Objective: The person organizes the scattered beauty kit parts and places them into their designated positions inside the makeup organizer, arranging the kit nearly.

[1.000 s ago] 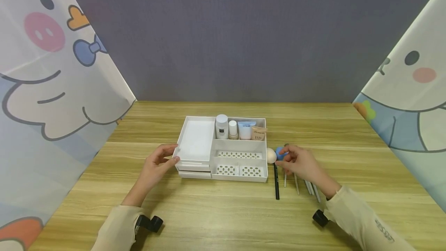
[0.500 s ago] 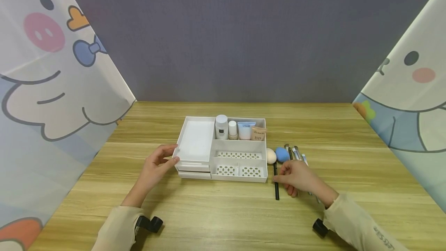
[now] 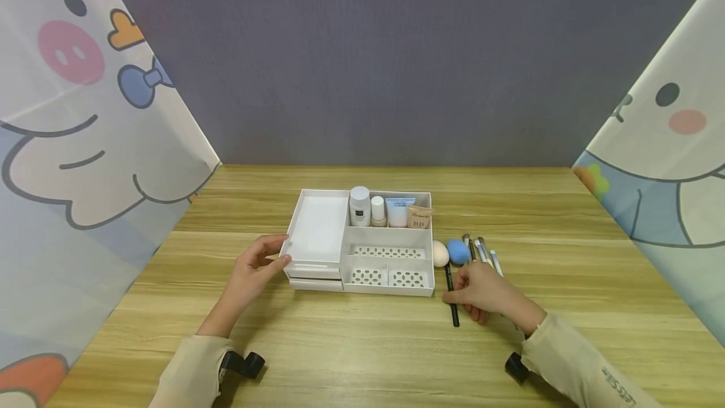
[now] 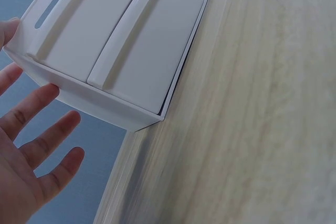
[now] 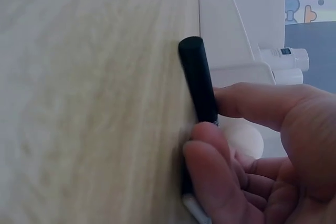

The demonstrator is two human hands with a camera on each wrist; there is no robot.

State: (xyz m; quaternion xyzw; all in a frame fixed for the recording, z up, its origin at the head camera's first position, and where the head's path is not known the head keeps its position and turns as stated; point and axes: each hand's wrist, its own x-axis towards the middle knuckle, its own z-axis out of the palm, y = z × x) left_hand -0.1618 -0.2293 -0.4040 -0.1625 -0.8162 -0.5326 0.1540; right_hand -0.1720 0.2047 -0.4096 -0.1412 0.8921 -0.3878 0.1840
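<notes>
Right hand [image 3: 477,290] had its grip on a black stick [image 3: 455,317], pinched between thumb and fingers. Stick was just right of the white organizer [image 3: 317,225], near end pointing toward the person, far end close to the cream sponge [image 3: 440,254]; couldn't tell if it was fully off the desk [image 3: 362,345]. Left hand [image 3: 259,269] grasped nothing: grip loose, fingers spread, touching the organizer's left side near the front corner, by two stacked drawers [image 3: 314,272].

Cream sponge sat by the organizer's right wall, blue sponge [image 3: 458,252] beside it. Several brushes [image 3: 481,247] lay right of those, partly hidden by the right hand. Organizer's back row held, left to right: a white bottle [image 3: 360,206], a smaller bottle [image 3: 378,211], a blue-and-white tube [image 3: 400,213] and a tan tube [image 3: 420,218] tilted over the right edge. Compartments in front had holed floors. Dark gray wall [image 3: 396,62] stood behind, cartoon panels on both sides.
</notes>
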